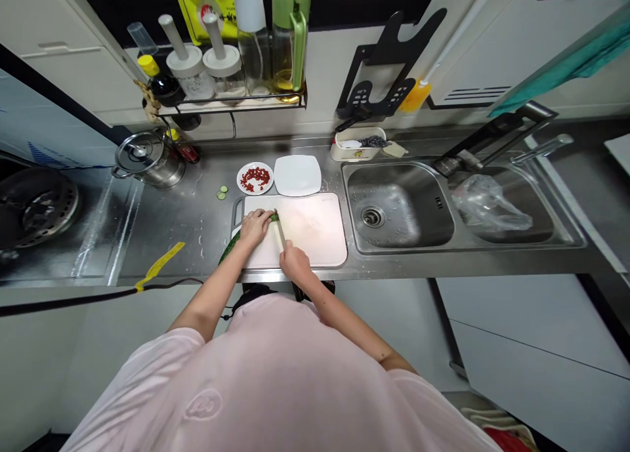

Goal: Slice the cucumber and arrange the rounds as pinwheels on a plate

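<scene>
My left hand [256, 227] presses down on a long green cucumber [231, 247], which lies across the left edge of a white cutting board [311, 230]. My right hand [294, 262] grips a kitchen knife [280, 234], and its pale blade stands against the cucumber's far end, just past my left fingers. Two or three thin cucumber slices [222, 193] lie on the steel counter beyond the board. Behind it sit a small plate of chopped red pepper [254, 178] and a bare white square plate [297, 175].
A double steel sink [398, 206] lies right of the board, with a plastic bag [492, 206] in its right basin. A steel pot [147, 158] and a gas burner [34, 206] are on the left. Bottles stand on a back shelf [231, 103].
</scene>
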A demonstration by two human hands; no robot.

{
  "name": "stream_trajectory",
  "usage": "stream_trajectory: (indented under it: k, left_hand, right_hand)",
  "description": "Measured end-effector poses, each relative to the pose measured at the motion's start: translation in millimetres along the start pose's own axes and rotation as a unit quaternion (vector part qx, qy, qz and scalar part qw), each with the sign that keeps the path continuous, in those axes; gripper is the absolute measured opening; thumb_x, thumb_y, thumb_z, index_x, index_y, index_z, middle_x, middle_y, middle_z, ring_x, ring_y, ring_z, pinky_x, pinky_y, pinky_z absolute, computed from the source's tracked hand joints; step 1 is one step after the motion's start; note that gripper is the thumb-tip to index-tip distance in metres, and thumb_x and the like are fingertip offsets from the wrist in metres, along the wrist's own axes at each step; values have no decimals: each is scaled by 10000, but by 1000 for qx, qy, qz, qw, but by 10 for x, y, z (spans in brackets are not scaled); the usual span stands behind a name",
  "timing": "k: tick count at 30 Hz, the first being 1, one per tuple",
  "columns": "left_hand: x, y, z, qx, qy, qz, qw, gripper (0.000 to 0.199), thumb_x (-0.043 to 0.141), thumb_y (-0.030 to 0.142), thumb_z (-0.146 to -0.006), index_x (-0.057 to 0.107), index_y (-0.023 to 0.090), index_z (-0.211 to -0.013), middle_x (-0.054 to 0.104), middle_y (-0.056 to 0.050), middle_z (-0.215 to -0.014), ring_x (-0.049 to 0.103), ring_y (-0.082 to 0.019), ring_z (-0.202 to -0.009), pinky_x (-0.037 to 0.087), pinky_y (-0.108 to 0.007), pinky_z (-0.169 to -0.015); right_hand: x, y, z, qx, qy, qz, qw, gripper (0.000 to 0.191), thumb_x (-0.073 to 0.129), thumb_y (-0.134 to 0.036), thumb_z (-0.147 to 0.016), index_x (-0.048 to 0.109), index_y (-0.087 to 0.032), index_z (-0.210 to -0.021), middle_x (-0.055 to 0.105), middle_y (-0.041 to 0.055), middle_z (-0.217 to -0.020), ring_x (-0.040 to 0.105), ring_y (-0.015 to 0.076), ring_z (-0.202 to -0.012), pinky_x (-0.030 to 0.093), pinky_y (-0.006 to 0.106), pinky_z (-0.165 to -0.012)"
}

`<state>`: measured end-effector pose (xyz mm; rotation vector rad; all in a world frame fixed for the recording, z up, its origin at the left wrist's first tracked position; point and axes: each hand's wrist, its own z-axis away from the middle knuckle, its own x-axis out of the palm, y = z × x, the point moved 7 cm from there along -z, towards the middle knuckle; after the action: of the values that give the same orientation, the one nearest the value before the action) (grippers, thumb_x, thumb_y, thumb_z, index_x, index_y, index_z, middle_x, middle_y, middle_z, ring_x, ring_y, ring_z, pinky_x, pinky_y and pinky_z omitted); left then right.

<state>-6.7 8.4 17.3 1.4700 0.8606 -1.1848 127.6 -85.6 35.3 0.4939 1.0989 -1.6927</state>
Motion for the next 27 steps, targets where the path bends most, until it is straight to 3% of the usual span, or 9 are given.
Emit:
stream_trajectory:
  k: [16, 27]
  left_hand:
    - [21, -9, -2, -4, 9, 3, 1000, 332, 402, 353, -942, 582, 305, -1217, 601, -64, -1101, 528, -235, -979, 393, -358, -836]
    - [16, -9, 1, -7, 4, 17, 1000, 339, 405, 335, -939, 572, 307, -1234, 589, -75, -1111, 522, -229, -996, 388, -365, -871]
  right_hand:
    - [-103, -138, -278, 18, -3, -7, 1000, 231, 336, -182, -924, 458, -126, -1113, 660, 157, -986, 631, 266, -940, 439, 332, -733]
    - [-42, -56, -123, 10, -22, 4, 1000, 214, 322, -188, -931, 468, -132, -1076, 655, 152, -965, 631, 262, -919, 437, 328, -727]
